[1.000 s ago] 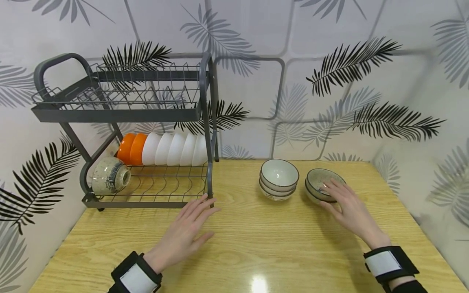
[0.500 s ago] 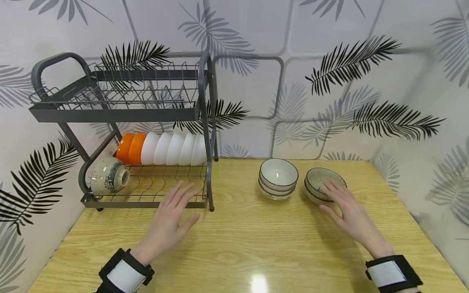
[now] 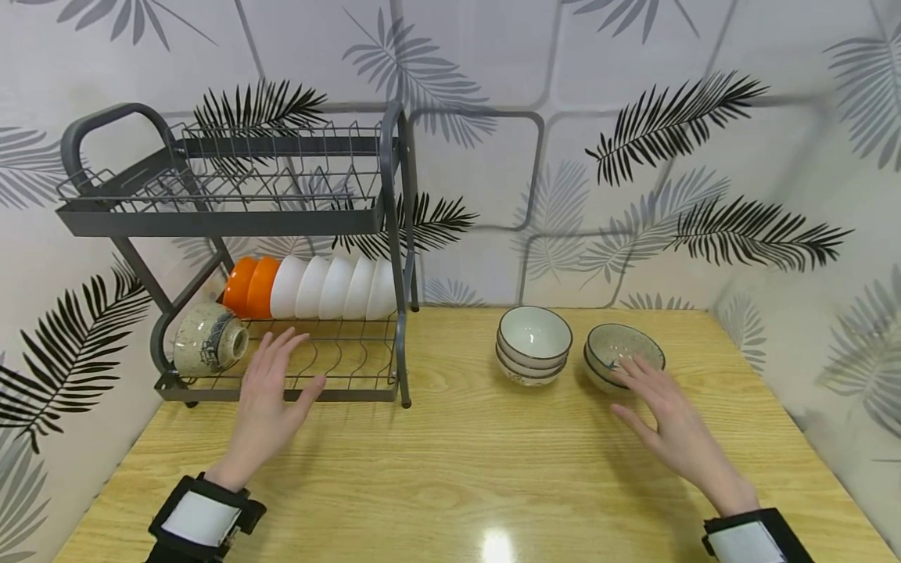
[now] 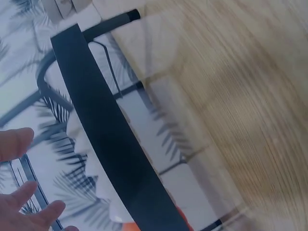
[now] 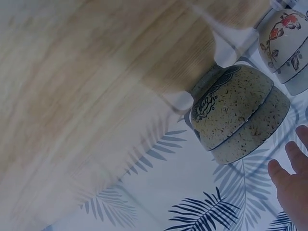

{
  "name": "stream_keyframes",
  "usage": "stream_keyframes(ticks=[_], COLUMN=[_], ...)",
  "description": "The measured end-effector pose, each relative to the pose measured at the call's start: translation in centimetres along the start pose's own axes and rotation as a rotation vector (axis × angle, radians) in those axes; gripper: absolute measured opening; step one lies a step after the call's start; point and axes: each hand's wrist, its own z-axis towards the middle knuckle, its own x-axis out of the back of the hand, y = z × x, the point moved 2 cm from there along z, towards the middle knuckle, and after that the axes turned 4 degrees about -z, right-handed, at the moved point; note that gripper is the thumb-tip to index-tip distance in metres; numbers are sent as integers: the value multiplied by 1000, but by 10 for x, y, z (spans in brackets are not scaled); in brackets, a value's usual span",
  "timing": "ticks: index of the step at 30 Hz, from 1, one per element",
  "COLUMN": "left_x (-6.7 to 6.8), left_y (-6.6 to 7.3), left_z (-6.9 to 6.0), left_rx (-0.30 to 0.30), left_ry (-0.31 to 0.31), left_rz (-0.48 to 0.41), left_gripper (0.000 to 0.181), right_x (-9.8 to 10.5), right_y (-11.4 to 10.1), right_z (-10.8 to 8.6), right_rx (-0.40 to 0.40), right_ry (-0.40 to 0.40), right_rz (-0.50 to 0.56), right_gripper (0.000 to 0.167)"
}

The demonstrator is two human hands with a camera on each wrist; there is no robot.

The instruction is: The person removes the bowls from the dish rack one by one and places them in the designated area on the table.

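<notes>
In the head view my left hand point(image 3: 266, 407) hovers over the rack's lower front edge, fingers spread, holding nothing. Just left of its fingertips a speckled patterned bowl point(image 3: 200, 340) lies on its side in the lower tier. My right hand point(image 3: 679, 434) has its fingers extended at the near right side of two stacked speckled bowls point(image 3: 604, 361); contact cannot be told in the head view. The right wrist view shows that speckled stack point(image 5: 240, 113) with a gap between it and the fingers point(image 5: 284, 175). Left of it stands a stack of pale bowls point(image 3: 535, 344).
A dark two-tier dish rack point(image 3: 225, 223) stands at the left on the wooden table point(image 3: 436, 485). In its lower tier a row holds orange bowls point(image 3: 251, 288) and several white bowls point(image 3: 338, 288). The patterned wall point(image 3: 479, 266) rises behind the table.
My left hand has moved left along the rack's front, from its right corner toward the speckled bowl inside. My right hand has drawn back very slightly. The bowls have stayed in place.
</notes>
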Motion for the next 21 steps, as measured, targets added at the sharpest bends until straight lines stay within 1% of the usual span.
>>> stream_keyframes(ticks=[3, 8, 11, 15, 21], left_x=[9, 26, 34, 43, 51], left_y=[-11, -27, -36, -47, -59], left_z=[3, 9, 12, 14, 15], left_rx=[57, 175, 233, 278, 315], left_ry=[38, 93, 128, 163, 177], left_rz=[-13, -32, -26, -11, -3], left_gripper=[59, 59, 61, 65, 70], right_x=[0, -1, 0, -1, -1], right_y=[-2, -2, -2, -2, -1], right_z=[-2, -4, -5, -5, -6], right_rx=[-1, -4, -10, -6, 6], right_ry=[6, 6, 2, 7, 24], right_rz=[3, 9, 13, 12, 11], right_gripper=[47, 48, 49, 49, 50])
